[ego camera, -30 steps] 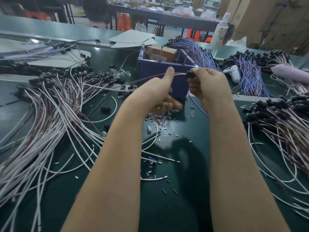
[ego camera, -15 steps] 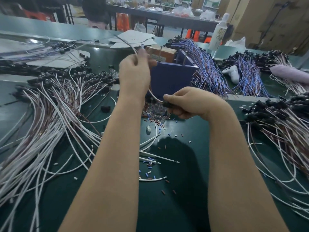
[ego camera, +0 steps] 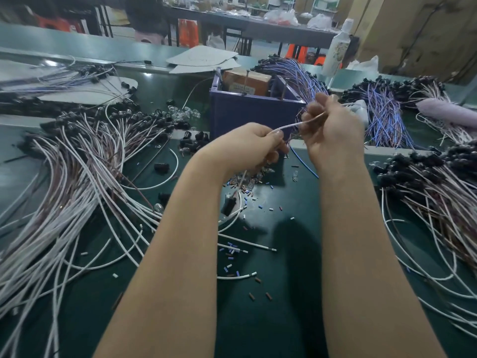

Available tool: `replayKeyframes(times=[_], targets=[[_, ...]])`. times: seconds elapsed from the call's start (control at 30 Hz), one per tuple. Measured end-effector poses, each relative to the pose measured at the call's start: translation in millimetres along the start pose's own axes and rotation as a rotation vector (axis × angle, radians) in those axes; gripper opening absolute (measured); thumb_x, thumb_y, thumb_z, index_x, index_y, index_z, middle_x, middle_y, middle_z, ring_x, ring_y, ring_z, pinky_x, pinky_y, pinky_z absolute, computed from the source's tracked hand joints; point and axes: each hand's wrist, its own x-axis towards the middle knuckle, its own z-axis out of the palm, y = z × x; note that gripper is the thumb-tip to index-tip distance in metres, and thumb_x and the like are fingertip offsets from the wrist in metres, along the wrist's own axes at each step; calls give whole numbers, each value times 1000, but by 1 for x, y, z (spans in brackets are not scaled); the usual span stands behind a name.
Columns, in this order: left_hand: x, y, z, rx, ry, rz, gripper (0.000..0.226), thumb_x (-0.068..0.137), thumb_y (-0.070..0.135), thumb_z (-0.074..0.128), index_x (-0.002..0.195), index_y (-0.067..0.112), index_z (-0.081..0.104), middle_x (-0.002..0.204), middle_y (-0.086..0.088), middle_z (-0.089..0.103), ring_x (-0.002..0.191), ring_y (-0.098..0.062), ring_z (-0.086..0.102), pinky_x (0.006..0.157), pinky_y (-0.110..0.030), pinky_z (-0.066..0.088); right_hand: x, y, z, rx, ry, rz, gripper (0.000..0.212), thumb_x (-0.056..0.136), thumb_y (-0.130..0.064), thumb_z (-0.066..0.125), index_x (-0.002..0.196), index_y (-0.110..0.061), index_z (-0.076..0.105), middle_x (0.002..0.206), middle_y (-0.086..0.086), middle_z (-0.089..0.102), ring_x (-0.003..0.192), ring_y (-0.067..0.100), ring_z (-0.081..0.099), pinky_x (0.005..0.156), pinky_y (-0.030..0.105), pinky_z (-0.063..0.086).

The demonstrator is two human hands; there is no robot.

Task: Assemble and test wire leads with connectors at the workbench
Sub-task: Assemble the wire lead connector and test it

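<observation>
Half a second ago my hands were apart, the left one up by the bin and the right one low with the black end of the lead in it. Now they have come together in front of the blue bin [ego camera: 253, 117], level with each other, and the wire lead [ego camera: 296, 124] is drawn across the short gap between them. I judge that I am done pulling this lead free and am running it through my fingers to check or dress it before the next fitting step.

My left hand [ego camera: 245, 148] is closed on the lead, thumb and forefinger pinching it where it leaves toward the right. My right hand [ego camera: 335, 135] has its fingers curled round the other stretch of the same lead, raised a little higher. How tightly it squeezes I cannot tell, as the wire there is blurred.

Below my left hand a length of wire drops toward a black connector [ego camera: 229, 205] just over the green workbench [ego camera: 284, 319]. It looks like the tail of this lead, though the blur leaves me unsure.

Unfinished leads [ego camera: 77, 182] lie heaped to my left and leads with connectors fitted [ego camera: 444, 192] to my right.
</observation>
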Motion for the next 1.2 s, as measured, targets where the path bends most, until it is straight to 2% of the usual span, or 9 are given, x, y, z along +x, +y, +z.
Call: replayKeyframes(times=[0.13, 0.33, 0.57, 0.77, 0.8, 0.9, 0.97, 1.1, 1.2], targets=[[-2, -6, -10, 90, 63, -14, 26, 95, 38, 54, 100, 17, 68, 92, -2, 69, 61, -10, 47, 68, -27, 42, 2, 4, -5, -100, 37, -29, 29, 104, -16, 33, 88, -12, 56, 57, -2, 47, 45, 8, 47, 44, 18, 41], [2, -1, -15, 216, 228, 26, 12, 94, 27, 57, 91, 20, 66, 83, 3, 69, 67, -8, 55, 60, -20, 42, -2, 16, -3, -257, -58, -19, 30, 102, -16, 39, 82, -6, 59, 74, 7, 46, 62, 13, 54, 49, 18, 51], [9, 2, -1, 488, 408, -60, 19, 93, 22, 55, 109, 19, 66, 109, -9, 67, 104, -30, 59, 93, -41, 48, -7, 29, 12, -432, -131, -7, 30, 102, -17, 42, 80, -6, 59, 74, 9, 51, 63, 16, 57, 57, 20, 55], [12, -3, 0, 454, 525, -201, 26, 93, 15, 52, 117, 12, 63, 116, -15, 63, 108, -33, 58, 90, -40, 48, -9, 22, -4, -852, -326, 139, 11, 97, -19, 52, 89, -13, 56, 69, 3, 54, 50, 8, 43, 47, 16, 39], [11, -3, -2, 431, 552, -194, 25, 93, 12, 51, 115, 11, 63, 116, -15, 63, 107, -34, 58, 90, -40, 47, -10, 22, -4, -809, -347, 183, 5, 97, -14, 53, 97, -10, 55, 70, 5, 55, 50, 8, 45, 46, 16, 40], [5, -2, -7, 384, 594, -133, 27, 91, 7, 47, 107, 19, 65, 112, -11, 63, 103, -32, 58, 85, -35, 45, -11, 24, -1, -526, -289, 199, 20, 95, -5, 54, 114, 1, 49, 73, 13, 60, 56, 13, 60, 54, 19, 54], [3, -2, -10, 363, 570, -126, 27, 89, 7, 44, 99, 22, 64, 106, -10, 62, 97, -31, 58, 84, -35, 47, -12, 23, 4, -376, -227, 199, 15, 96, -13, 54, 102, 1, 53, 76, 14, 63, 57, 14, 65, 55, 19, 55], [0, -4, -21, 439, 476, -195, 26, 87, 3, 45, 88, 23, 61, 94, -7, 58, 88, -29, 55, 85, -38, 50, -7, 23, 3, -275, -134, 212, 28, 97, -33, 52, 90, -7, 60, 59, 3, 62, 44, 7, 57, 45, 16, 48], [-3, -5, -26, 480, 402, -219, 28, 88, 1, 47, 84, 25, 62, 95, -7, 61, 89, -28, 57, 83, -37, 50, -7, 27, 2, -259, -122, 160, 26, 98, -25, 51, 82, -10, 64, 54, -2, 53, 38, 4, 42, 39, 13, 37]])
